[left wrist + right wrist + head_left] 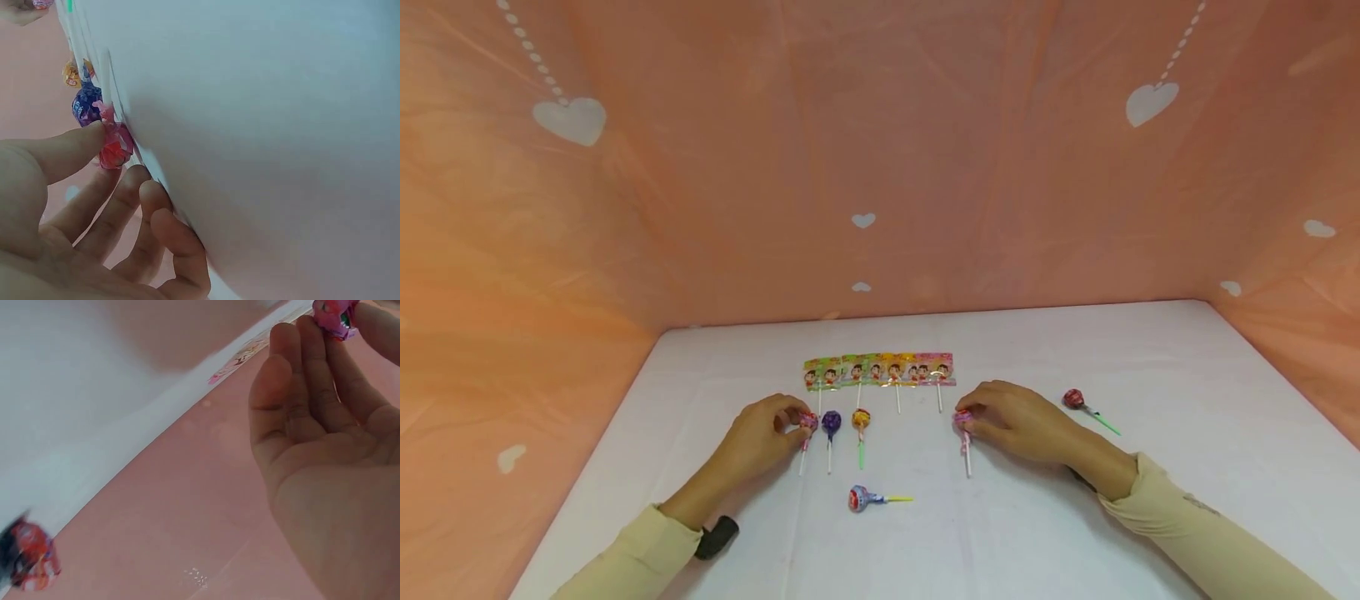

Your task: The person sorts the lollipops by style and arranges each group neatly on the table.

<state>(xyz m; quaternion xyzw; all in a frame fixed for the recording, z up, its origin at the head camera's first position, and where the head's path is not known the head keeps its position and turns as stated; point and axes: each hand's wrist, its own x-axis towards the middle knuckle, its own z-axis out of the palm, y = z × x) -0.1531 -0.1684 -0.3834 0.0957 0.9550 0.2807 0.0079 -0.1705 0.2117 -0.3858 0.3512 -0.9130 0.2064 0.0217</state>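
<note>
My left hand [765,435] pinches a pink and red lollipop [115,147] by its wrapped head, the white stick pointing toward me. Just right of it lies a purple lollipop [831,422], then a yellow-orange lollipop [861,418] with a green stick. Farther right, my right hand [1021,421] grips a pink lollipop [962,420] between thumb and fingers, its pale stick also toward me. In the right wrist view that pink head [335,317] shows at the fingertips. Behind these, several flat-packed lollipops [895,369] in green, yellow and pink wrappers form a row.
A blue and red lollipop [857,498] with a yellow stick lies sideways nearer me. At the right, a dark red lollipop [1073,398] with a green stick lies slanted beyond my right forearm. Orange cloth walls [925,167] with white hearts enclose the white table [1000,542].
</note>
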